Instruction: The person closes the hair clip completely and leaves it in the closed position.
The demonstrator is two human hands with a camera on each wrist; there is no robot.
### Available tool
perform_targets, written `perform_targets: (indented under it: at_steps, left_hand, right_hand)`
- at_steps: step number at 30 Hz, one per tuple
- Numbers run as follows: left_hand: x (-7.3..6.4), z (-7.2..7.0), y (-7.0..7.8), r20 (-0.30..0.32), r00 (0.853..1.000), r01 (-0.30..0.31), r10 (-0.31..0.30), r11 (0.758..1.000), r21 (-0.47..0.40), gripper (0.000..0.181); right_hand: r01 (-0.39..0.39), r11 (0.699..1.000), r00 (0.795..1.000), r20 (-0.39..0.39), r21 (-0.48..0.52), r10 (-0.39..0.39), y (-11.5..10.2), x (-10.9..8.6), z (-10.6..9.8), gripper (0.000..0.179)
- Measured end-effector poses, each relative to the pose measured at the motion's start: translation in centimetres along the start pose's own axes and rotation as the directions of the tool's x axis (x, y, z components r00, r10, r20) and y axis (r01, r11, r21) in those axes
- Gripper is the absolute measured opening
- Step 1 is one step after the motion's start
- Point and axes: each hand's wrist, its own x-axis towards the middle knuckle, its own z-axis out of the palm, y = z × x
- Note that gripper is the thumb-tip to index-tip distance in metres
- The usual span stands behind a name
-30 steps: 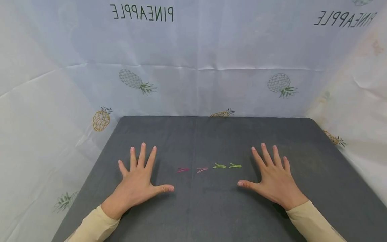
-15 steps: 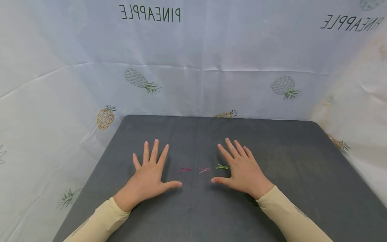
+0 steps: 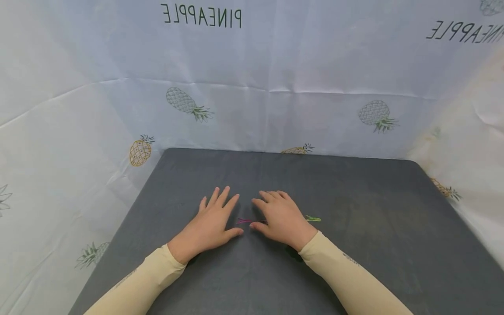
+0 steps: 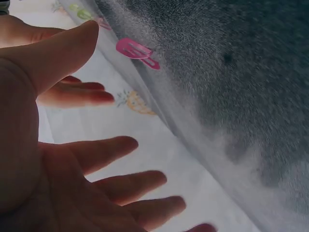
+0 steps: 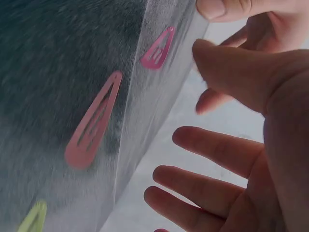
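A magenta snap hair clip (image 3: 244, 221) lies on the dark grey table between the two hands. My left hand (image 3: 206, 227) is spread just left of it, thumb out, holding nothing. My right hand (image 3: 283, 218) hovers over the row of clips, fingers loosely bent around nothing. Beneath it lies a pale pink snap hair clip (image 5: 91, 123), almost wholly hidden in the head view. Past the right wrist a green hair clip (image 3: 313, 218) shows; another green one is hidden in the head view. In the left wrist view the magenta clip (image 4: 135, 50) sits beyond the thumb.
The dark grey table (image 3: 374, 210) has rounded far corners. A white curtain (image 3: 220, 122) printed with pineapples and mirrored lettering hangs behind it and along both sides.
Both hands have moved inward toward each other, the right one farther, now covering the pink clip. The right fingers bend more than before. The view has shifted slightly; the clips appear unmoved.
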Motion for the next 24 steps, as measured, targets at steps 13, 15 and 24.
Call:
perform_targets:
  at_steps: [13, 15, 24]
  left_hand:
    - [1.1, 1.7, 0.4, -0.031, 0.995, -0.092, 0.092, 0.996, 0.022, 0.05]
    - [1.3, 1.8, 0.4, -0.043, 0.993, -0.108, 0.109, 0.994, 0.024, 0.042]
    - [1.6, 1.8, 0.7, -0.054, 0.99, -0.126, 0.127, 0.992, 0.022, 0.02]
  right_hand:
    - [0.071, 0.997, 0.996, -0.054, 0.016, -0.07, -1.1, 0.8, 1.8, 0.035]
    - [0.08, 0.997, 0.995, -0.054, 0.01, -0.079, -1.1, 0.9, 1.9, 0.031]
    - [0.111, 0.994, 0.989, -0.091, -0.019, -0.112, -1.2, 1.3, 2.2, 0.007]
